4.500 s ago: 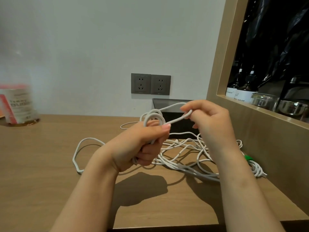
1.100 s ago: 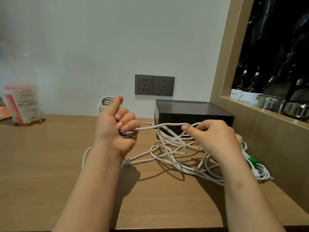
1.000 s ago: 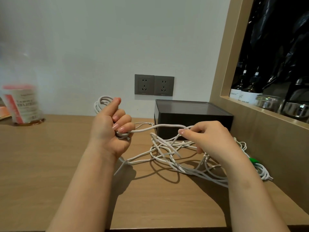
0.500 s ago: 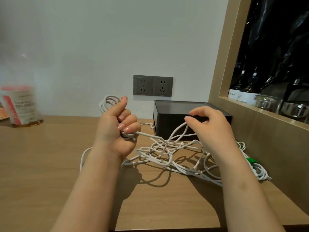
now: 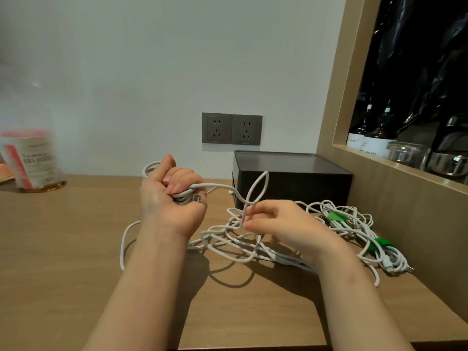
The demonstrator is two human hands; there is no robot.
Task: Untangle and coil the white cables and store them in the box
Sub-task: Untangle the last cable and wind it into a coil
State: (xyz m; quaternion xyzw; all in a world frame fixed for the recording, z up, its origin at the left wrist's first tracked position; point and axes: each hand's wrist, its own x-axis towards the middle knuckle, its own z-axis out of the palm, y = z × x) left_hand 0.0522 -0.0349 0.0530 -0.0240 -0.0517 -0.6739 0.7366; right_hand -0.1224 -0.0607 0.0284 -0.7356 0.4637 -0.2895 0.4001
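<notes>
The left hand [image 5: 172, 198] is raised above the table [image 5: 63, 249] with its fingers [image 5: 184, 179] curled tightly round a small coil [image 5: 150, 171] of white cable, whose turns show above the thumb and below the fingertips. A plug [image 5: 197, 198] pokes out of the fist just under those fingers. From the fist one strand runs across to the right hand [image 5: 283, 224], where it rises into an upright loop [image 5: 258, 188]. The right fingers [image 5: 263, 211] are drawn together, thumb and forefinger pinching the strand at the foot of that loop. Below and just beyond the right fingers the rest of the white cables [image 5: 235, 239] lie on the table in a loose tangle. One long bend trails round under the left wrist. Further out from the right fingers, near the wooden side panel, more white cable lies bunched with two green ties [image 5: 338, 217] on it. The dark box [image 5: 291, 178] stands on the table just behind the right fingers, against the wall, with the loop showing in front of its front face. Above the box two grey sockets [image 5: 231, 128] are set in the wall. Well away from the left fingers, at the far edge of the table, stands a blurred container [image 5: 30, 158] with a red and white label. Beyond the right fingers, a shelf [image 5: 400, 163] recessed in the panel holds dark bottles [image 5: 374, 138].
</notes>
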